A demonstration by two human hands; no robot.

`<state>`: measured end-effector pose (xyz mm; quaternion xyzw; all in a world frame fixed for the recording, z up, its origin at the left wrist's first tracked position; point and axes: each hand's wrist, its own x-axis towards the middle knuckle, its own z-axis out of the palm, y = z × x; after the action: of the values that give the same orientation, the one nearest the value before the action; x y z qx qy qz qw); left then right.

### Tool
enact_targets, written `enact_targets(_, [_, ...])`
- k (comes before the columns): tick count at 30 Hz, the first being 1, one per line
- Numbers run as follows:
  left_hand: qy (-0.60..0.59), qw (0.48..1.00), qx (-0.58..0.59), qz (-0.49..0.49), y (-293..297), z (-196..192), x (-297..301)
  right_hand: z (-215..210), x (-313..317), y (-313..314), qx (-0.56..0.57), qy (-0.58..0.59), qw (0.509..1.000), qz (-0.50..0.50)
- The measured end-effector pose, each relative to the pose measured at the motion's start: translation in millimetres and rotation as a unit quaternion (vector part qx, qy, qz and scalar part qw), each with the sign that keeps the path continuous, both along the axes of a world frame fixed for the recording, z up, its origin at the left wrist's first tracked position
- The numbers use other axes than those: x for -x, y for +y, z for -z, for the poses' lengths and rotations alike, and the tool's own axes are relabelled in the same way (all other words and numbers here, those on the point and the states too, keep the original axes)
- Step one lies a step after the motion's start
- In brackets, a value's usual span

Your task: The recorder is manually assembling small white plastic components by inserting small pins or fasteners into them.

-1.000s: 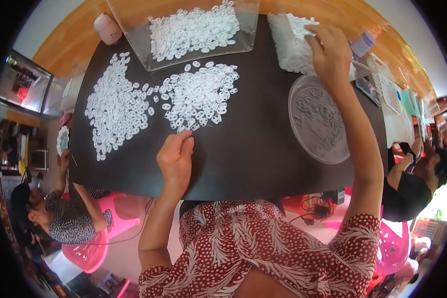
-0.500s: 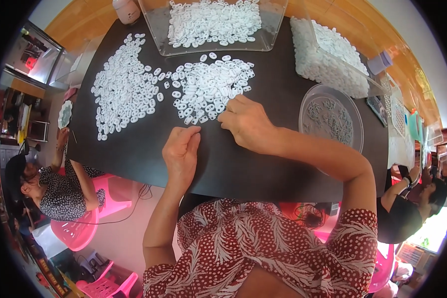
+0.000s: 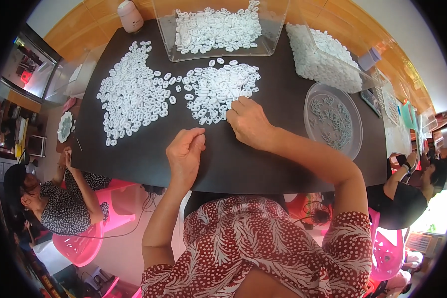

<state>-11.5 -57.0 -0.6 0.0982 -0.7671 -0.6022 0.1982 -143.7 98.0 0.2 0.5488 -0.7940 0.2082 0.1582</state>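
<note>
Head view showed us at a dark counter [image 3: 263, 164], our right hand [image 3: 251, 121] curled palm-down at the near edge of the middle heap of small white plastic rings [image 3: 218, 89], fingers bent onto the pieces; whether it gripped one we could not tell. Our left hand [image 3: 185, 151] was loosely fisted just beside it, contents hidden. We judged much was left: a second spread of rings [image 3: 131, 94] lay unsorted, while a clear tray [image 3: 218, 32] and a round clear dish [image 3: 333, 119] held parts. Pink plastic chairs [image 3: 84, 243] and a seated person [image 3: 59, 208] flanked us.
</note>
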Motion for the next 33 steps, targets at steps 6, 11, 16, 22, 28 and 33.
enact_targets(6, [0.0,1.0,-0.023,-0.021,-4,0,-5,2,-4,4,0.037,-0.01,0.999,0.004])
enact_targets(11, [0.049,0.988,0.146,-0.022,4,-5,4,-7,-20,16,0.048,-0.086,0.995,0.032])
enact_targets(16, [0.071,0.955,0.287,-0.021,7,-6,25,-17,-29,33,0.067,-0.112,0.99,0.056])
enact_targets(22, [0.123,0.888,0.443,-0.009,11,2,60,-29,-47,45,0.123,-0.167,0.974,0.087])
enact_targets(28, [0.104,0.831,0.545,0.04,14,8,72,-34,-57,56,0.136,-0.193,0.965,0.117])
enact_targets(33, [0.111,0.819,0.561,0.05,15,4,73,-33,-61,60,0.154,-0.216,0.953,0.145])
